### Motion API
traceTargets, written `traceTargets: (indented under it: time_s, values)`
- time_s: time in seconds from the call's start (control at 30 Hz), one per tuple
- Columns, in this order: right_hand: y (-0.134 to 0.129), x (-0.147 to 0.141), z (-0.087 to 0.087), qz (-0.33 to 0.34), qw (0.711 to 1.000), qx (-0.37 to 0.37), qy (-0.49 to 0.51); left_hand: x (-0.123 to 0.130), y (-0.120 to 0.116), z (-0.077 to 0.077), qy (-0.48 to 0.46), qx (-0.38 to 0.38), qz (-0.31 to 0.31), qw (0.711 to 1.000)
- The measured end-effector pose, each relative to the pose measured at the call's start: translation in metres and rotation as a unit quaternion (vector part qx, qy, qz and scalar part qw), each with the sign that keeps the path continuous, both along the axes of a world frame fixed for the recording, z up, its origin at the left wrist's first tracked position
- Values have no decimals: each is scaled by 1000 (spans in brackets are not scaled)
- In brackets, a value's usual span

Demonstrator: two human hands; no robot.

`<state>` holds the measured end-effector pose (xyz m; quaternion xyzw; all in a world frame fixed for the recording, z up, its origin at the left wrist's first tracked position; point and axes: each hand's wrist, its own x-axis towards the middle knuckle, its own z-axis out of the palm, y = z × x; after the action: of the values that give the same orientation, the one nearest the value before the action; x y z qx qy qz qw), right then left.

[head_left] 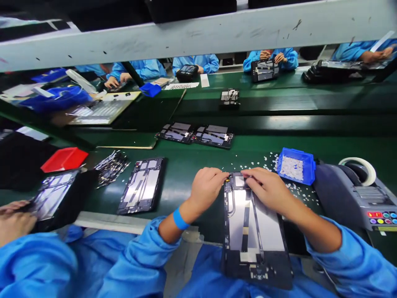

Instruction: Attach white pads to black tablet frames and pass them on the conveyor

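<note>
An opened tablet (269, 223) lies in front of me, its inner side up, reaching over the bench's front edge. My left hand (208, 186), with a blue band at the wrist, is closed at the tablet's top left corner, thumb and fingertips together. At the top edge, right of a small white square, my right hand (267, 186) has its fingers pinched together. Whatever either hand's fingertips hold is too small to make out. Beyond my right hand stands a blue tray (297, 166) of small white pieces, with more pieces scattered around it.
Tape dispenser (356, 198) at right. Left: another tablet (142, 185), a pile of thin parts (111, 167), a red tray (64, 159) and a co-worker's hands (15, 219). Two tablets (213, 135) lie ahead; people work across the line beneath a metal beam (198, 37).
</note>
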<state>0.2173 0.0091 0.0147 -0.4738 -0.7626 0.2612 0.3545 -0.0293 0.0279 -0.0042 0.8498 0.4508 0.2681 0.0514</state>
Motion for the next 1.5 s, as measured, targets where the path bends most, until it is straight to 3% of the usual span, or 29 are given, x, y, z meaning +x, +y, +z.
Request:
traceTargets:
  time_s: [0.13, 0.23, 0.37, 0.47, 0.57, 0.73, 0.83, 1.03, 1.23, 1.37, 1.5]
  values:
    - [30, -23, 9, 59, 994, -93, 27, -2, -4, -5, -92, -1, -20, 996]
    - [35, -32, 11, 120, 977, -168, 46, 3, -3, -7, -178, -34, -27, 983]
    - [30, -34, 10, 71, 976, -198, 62, 10, -6, -3, -264, -123, 30, 956]
    - [26, -35, 9, 34, 981, -180, 63, 11, -14, 2, -262, -198, 62, 942]
    - [23, -37, 7, 31, 987, -150, 39, 12, -21, 6, -255, -223, 73, 938]
    - [13, -39, -2, -4, 998, 20, -52, 15, -22, 7, -267, -233, 106, 929]
    - [7, -37, -7, 16, 991, 87, -98, 15, -23, 7, -247, -216, 102, 939]
    - [7, -29, -8, 76, 991, 74, -82, 13, -31, 10, -188, -138, 63, 970]
    - [5, -30, -8, 26, 991, 91, -92, 17, -32, 11, -153, -97, 43, 983]
    - [2, -32, -11, -36, 978, 156, -134, 21, -30, 8, -165, -108, 39, 980]
    - [0, -27, -13, -23, 973, 209, -96, 23, -26, 5, -201, -160, 68, 964]
